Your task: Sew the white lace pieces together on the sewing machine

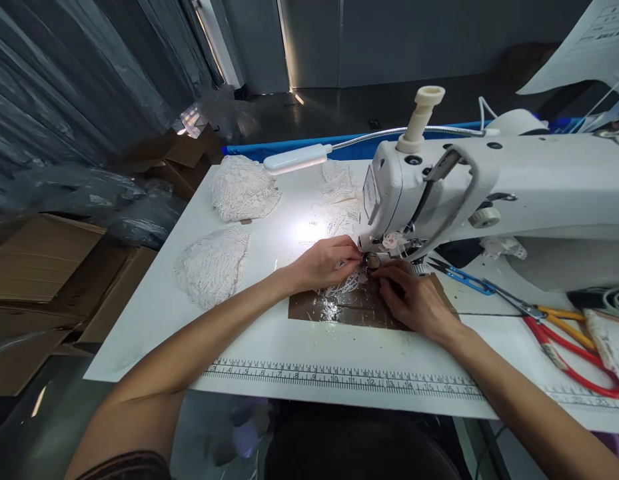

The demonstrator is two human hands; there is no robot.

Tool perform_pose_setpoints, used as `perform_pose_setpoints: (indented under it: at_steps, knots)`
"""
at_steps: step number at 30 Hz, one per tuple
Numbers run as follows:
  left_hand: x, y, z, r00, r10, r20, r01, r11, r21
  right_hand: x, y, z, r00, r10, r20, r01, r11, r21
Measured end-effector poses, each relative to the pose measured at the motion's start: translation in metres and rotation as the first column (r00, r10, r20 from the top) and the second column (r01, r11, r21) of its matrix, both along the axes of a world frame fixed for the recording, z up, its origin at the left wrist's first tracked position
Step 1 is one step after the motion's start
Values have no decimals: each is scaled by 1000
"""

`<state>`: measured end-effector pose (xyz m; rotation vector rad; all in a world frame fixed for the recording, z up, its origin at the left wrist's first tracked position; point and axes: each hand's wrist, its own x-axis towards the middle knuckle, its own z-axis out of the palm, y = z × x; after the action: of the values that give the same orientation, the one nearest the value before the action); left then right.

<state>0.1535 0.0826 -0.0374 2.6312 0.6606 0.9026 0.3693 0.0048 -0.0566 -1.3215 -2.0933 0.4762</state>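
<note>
White lace (345,283) lies under the needle end of a white sewing machine (439,190), over a brown plate-like sheet (334,312). My left hand (325,265) is closed in a pinch on the lace, just left of the presser foot. Close by on the right, my right hand (420,300) has its fingers curled and its tips against the presser foot area. What those tips hold, if anything, is hidden. More lace (339,183) stretches behind my left hand, partly covered by the machine head.
Two bunched lace pieces (244,190) (214,267) lie on the left of the white table (269,333). A lamp (296,159) shines over it. Blue snips (469,279) and red-handled scissors (564,353) lie at right. A printed ruler runs along the front edge. Cardboard boxes (44,267) stand left.
</note>
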Motion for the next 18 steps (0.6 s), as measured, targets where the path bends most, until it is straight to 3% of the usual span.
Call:
perform_pose_setpoints:
  at_steps: [10,14,18]
  knots:
    - [0,3,-5,999,50,-7,-51,966,-253,3,-2,-3,999,32,-32,-32,999,13]
    - [-1,0,-5,998,47,-52,-57,978,-202,8,-3,6,997,-69,17,67,992,102]
    - [-3,3,-1,993,2,-118,-25,980,-198,25,0,20,979,-202,6,194,951,242]
